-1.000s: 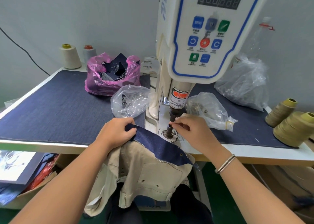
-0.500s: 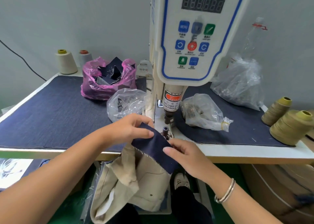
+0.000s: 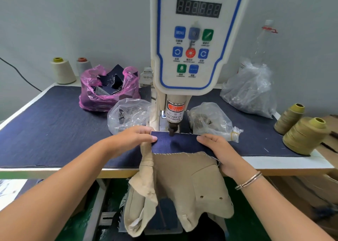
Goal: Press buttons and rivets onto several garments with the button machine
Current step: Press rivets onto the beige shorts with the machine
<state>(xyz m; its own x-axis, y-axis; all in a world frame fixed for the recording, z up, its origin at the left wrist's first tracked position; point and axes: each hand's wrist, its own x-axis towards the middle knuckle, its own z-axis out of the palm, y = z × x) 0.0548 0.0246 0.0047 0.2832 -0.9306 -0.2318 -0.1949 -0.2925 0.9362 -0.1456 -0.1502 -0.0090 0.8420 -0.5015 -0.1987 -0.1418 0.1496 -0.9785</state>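
Note:
The white button machine stands at the middle of the table, its dark press head just above the cloth. A beige garment with a navy denim band hangs over the table's front edge, the band spread flat under the press head. My left hand pinches the band's left end. My right hand holds the band's right end, fingers on top and thumb hidden beneath. Two small rivets show lower on the beige cloth.
A pink bag of denim pieces sits back left. Clear bags of metal parts lie left and right of the machine, a larger bag back right. Thread cones stand at the far left and right edge.
My hands moved apart and stretched the navy band flat under the press head; a second ago my right hand was at the lower die and the band lay bunched.

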